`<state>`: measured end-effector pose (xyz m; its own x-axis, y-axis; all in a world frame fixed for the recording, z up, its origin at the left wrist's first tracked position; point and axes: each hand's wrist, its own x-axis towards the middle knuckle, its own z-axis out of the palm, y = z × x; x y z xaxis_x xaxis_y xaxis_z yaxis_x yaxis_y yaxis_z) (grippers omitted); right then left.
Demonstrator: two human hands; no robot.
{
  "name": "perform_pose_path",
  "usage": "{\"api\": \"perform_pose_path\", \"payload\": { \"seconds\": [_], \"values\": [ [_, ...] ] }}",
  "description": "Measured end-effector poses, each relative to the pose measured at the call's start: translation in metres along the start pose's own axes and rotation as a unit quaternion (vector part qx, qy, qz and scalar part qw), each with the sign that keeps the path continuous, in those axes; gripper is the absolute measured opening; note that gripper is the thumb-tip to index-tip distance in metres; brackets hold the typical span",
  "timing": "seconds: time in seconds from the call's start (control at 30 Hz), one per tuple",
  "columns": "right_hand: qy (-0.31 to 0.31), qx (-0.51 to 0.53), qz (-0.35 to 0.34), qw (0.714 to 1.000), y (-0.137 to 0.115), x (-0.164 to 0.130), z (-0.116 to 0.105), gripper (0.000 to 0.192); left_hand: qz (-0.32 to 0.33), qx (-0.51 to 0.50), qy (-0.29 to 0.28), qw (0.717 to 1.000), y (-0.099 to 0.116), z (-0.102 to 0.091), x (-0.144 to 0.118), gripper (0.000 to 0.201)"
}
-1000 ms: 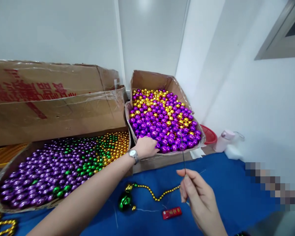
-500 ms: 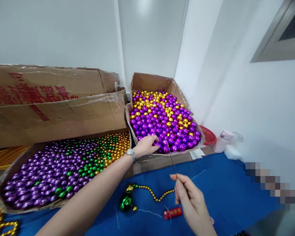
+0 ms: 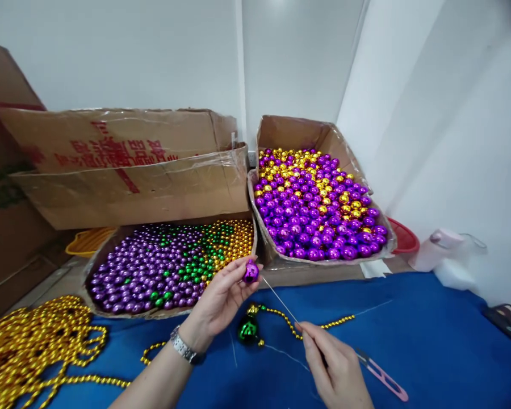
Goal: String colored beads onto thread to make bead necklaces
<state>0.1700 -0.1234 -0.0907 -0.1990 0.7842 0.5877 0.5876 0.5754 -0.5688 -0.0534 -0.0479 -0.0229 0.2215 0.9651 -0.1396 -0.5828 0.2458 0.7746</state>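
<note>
My left hand (image 3: 225, 298), with a watch at the wrist, pinches a shiny purple bead (image 3: 251, 272) between thumb and fingertips. In my right hand (image 3: 334, 366) is a long thin needle (image 3: 280, 299), its tip pointing at the bead, close beside it; I cannot tell whether they touch. Below the needle, a large green bead (image 3: 248, 329) lies on the blue cloth (image 3: 426, 335), joined to a string of small gold beads (image 3: 339, 322). A pale thread (image 3: 283, 353) runs from its lower end toward my right hand.
A cardboard box (image 3: 319, 126) of large purple and gold beads stands behind; another box (image 3: 87, 287) holds purple, green and gold beads. Gold bead strands (image 3: 42, 335) pile at left. Pink-handled snips (image 3: 387, 379) and a phone (image 3: 509, 322) lie at right. A red basket (image 3: 403, 237) stands behind.
My left hand has come out of the right-hand box, back toward me, with a purple bead. The needle now points left at it. The view has swung left.
</note>
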Motion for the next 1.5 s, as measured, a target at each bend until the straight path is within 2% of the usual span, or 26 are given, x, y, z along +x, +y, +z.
{"api": "perform_pose_path", "payload": {
  "seconds": [0.17,0.43,0.67,0.9,1.1,1.5],
  "values": [
    [-0.022,0.003,-0.010,1.000,-0.004,-0.001,0.007,0.025,0.018,0.020,0.006,1.000,0.000,-0.009,-0.016,0.029],
    [-0.050,0.005,0.011,0.999,-0.008,-0.005,0.011,0.025,0.039,-0.030,0.059,0.997,-0.006,-0.020,-0.026,0.015],
    [-0.066,0.008,0.032,0.997,-0.009,-0.008,0.009,0.025,0.050,0.022,0.074,0.996,-0.008,-0.029,-0.038,0.030],
    [-0.083,0.009,-0.014,0.996,-0.012,-0.008,0.017,0.027,0.038,0.011,0.083,0.996,-0.013,-0.038,-0.042,0.026],
    [-0.078,-0.007,-0.042,0.996,-0.009,-0.006,0.020,0.027,0.058,0.095,0.079,0.991,-0.013,-0.040,-0.048,0.034],
    [-0.096,-0.030,-0.049,0.994,-0.004,-0.008,0.018,0.030,0.108,0.206,0.090,0.968,-0.012,-0.045,-0.050,0.035]
  ]
}}
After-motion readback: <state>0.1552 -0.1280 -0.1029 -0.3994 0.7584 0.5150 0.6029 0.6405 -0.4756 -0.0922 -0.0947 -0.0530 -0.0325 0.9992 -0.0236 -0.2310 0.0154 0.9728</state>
